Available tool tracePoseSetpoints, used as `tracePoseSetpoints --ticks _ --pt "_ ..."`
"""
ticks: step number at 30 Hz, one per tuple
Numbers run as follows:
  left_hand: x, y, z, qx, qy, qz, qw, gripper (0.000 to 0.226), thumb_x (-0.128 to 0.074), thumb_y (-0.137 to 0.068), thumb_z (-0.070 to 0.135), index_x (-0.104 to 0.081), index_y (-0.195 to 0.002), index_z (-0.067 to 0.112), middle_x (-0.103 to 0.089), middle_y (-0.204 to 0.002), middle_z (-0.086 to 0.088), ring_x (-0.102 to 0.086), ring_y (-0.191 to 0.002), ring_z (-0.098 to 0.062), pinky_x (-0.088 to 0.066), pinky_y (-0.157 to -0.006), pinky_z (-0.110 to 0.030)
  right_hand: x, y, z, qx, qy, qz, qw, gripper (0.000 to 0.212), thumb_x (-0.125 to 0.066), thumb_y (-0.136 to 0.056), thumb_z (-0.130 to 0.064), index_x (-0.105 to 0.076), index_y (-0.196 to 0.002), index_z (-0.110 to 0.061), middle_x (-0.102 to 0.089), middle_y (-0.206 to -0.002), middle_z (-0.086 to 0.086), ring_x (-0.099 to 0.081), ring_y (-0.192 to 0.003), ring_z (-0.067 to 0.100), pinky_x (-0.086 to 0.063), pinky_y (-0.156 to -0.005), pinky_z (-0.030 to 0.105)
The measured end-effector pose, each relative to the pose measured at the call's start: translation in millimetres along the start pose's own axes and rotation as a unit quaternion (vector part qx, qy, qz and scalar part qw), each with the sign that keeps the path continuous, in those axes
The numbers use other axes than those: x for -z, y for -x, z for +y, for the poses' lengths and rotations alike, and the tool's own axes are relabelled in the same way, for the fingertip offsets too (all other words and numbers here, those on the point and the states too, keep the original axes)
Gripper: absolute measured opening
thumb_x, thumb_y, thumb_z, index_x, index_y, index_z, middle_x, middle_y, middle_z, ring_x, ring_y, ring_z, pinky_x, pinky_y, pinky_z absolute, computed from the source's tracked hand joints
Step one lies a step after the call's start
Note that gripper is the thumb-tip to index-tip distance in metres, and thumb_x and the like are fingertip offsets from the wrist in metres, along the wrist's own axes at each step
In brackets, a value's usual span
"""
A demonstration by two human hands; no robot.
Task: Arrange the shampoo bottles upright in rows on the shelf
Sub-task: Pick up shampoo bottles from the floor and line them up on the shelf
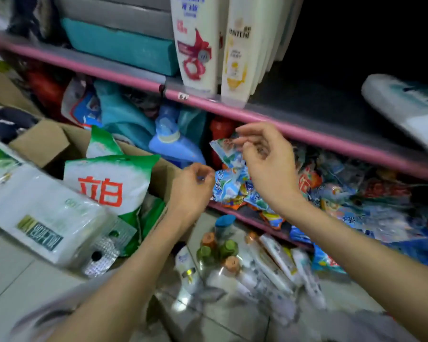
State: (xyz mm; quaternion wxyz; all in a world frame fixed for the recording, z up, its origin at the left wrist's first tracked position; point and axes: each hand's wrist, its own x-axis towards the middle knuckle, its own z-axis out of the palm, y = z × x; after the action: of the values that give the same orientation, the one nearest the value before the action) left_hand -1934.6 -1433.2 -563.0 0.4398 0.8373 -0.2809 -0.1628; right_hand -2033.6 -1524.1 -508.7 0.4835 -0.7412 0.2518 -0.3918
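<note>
Two white shampoo bottles stand upright at the front of the upper shelf [307, 134]: one with a red design [195, 45] and a Pantene one [237, 58], with more behind them. Another white bottle [405, 104] lies tilted on the same shelf at the right. Several small bottles in clear wrap [262, 267] lie on the floor below. My right hand [267, 159] pinches the top of a strip of blue sachets [226, 151] in front of the lower shelf. My left hand [193, 186] pinches the strip's lower part [225, 185].
A heap of coloured sachets [356, 201] fills the lower shelf. A blue detergent bottle [173, 141] and a red bottle [220, 127] stand at its left. A cardboard box [47, 141] holds green-white detergent bags [109, 183]. A wrapped tissue pack [35, 218] lies on the floor.
</note>
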Motion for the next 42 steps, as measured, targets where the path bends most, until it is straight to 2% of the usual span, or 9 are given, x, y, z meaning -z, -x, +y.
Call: tracePoseSetpoints --ticks 7,16,26,30,33,35,38,40,42 --pt "-34 28 -100 0.125 -0.165 -0.186 0.96 0.017 -0.058 -0.087 0.021 -0.067 -0.101 0.017 -0.069 -0.109 -0.008 -0.062 -0.104 -0.026 -0.048 -0.086 -0.029 -4 86 143 -0.173 0.209 -0.148 0.951 0.028 -0.049 -0.088 0.0 -0.061 -0.109 -0.012 -0.065 -0.101 0.001 -0.061 -0.096 0.018 -0.049 -0.089 0.032" --pt "-96 89 -151 0.179 -0.174 -0.268 0.931 0.019 -0.053 -0.091 0.017 -0.062 -0.106 0.02 -0.063 -0.111 -0.005 -0.061 -0.097 -0.02 -0.053 -0.084 -0.034 69 178 274 -0.468 0.378 -0.257 0.757 0.062 -0.06 -0.088 -0.028 -0.033 -0.14 -0.006 -0.043 -0.139 0.019 -0.046 -0.126 0.033 -0.04 -0.103 0.038" --pt "-141 103 -135 0.028 -0.162 -0.273 0.948 0.028 -0.052 -0.089 0.017 -0.06 -0.116 0.019 -0.054 -0.123 -0.007 -0.052 -0.111 -0.027 -0.044 -0.094 -0.038 61 188 301 -0.384 0.495 -0.363 0.69 0.063 -0.056 -0.088 -0.051 -0.043 -0.129 -0.004 -0.051 -0.126 0.017 -0.055 -0.113 0.031 -0.049 -0.091 0.039" --pt "-185 115 -125 0.095 -0.067 -0.308 0.944 0.028 -0.049 -0.094 0.02 -0.058 -0.117 0.006 -0.06 -0.12 -0.015 -0.055 -0.11 -0.03 -0.042 -0.092 -0.033 65 185 290 -0.479 0.361 -0.329 0.729 0.033 -0.06 -0.089 -0.036 -0.062 -0.105 -0.007 -0.068 -0.099 0.013 -0.065 -0.09 0.026 -0.051 -0.073 0.031" --pt "-222 129 -121 0.378 0.092 -0.33 0.86 0.058 -0.052 -0.092 0.045 -0.042 -0.131 0.003 -0.054 -0.13 -0.015 -0.054 -0.116 -0.03 -0.045 -0.09 -0.031 66 191 269 -0.599 0.158 -0.263 0.74 0.02 -0.045 -0.099 -0.013 -0.06 -0.09 -0.003 -0.066 -0.066 0.004 -0.064 -0.059 0.016 -0.051 -0.052 0.027" --pt "-237 133 -124 0.523 0.197 -0.292 0.776 0.067 -0.059 -0.086 0.046 -0.041 -0.132 0.002 -0.055 -0.128 -0.017 -0.059 -0.111 -0.03 -0.052 -0.089 -0.038 69 194 259 -0.618 0.104 -0.317 0.711 0.019 -0.047 -0.096 -0.008 -0.06 -0.106 0.001 -0.067 -0.084 0.007 -0.066 -0.075 0.022 -0.057 -0.066 0.028" --pt "-244 135 -135 0.572 0.23 -0.226 0.755 0.06 -0.067 -0.08 0.03 -0.047 -0.126 -0.002 -0.059 -0.12 -0.02 -0.064 -0.102 -0.031 -0.058 -0.075 -0.038 74 199 262 -0.643 0.041 -0.321 0.694 0.017 -0.055 -0.091 -0.009 -0.065 -0.104 -0.006 -0.066 -0.1 0.011 -0.064 -0.093 0.024 -0.052 -0.089 0.035" --pt "-244 136 -139 0.564 0.216 -0.218 0.767 0.047 -0.064 -0.084 0.024 -0.049 -0.121 -0.001 -0.058 -0.122 -0.021 -0.063 -0.104 -0.032 -0.055 -0.06 -0.03 76 205 269 -0.651 0.02 -0.17 0.739 0.017 -0.05 -0.093 -0.006 -0.063 -0.082 -0.004 -0.062 -0.083 0.014 -0.063 -0.075 0.024 -0.052 -0.073 0.031" --pt "-242 132 -142 0.559 0.218 -0.212 0.771 0.039 -0.066 -0.081 0.022 -0.049 -0.111 0.003 -0.058 -0.12 -0.021 -0.063 -0.099 -0.031 -0.056 -0.063 -0.032 81 217 280 -0.521 0.181 -0.105 0.828 0.013 -0.056 -0.091 -0.009 -0.063 -0.089 0.002 -0.063 -0.089 0.019 -0.064 -0.082 0.028 -0.052 -0.071 0.031"
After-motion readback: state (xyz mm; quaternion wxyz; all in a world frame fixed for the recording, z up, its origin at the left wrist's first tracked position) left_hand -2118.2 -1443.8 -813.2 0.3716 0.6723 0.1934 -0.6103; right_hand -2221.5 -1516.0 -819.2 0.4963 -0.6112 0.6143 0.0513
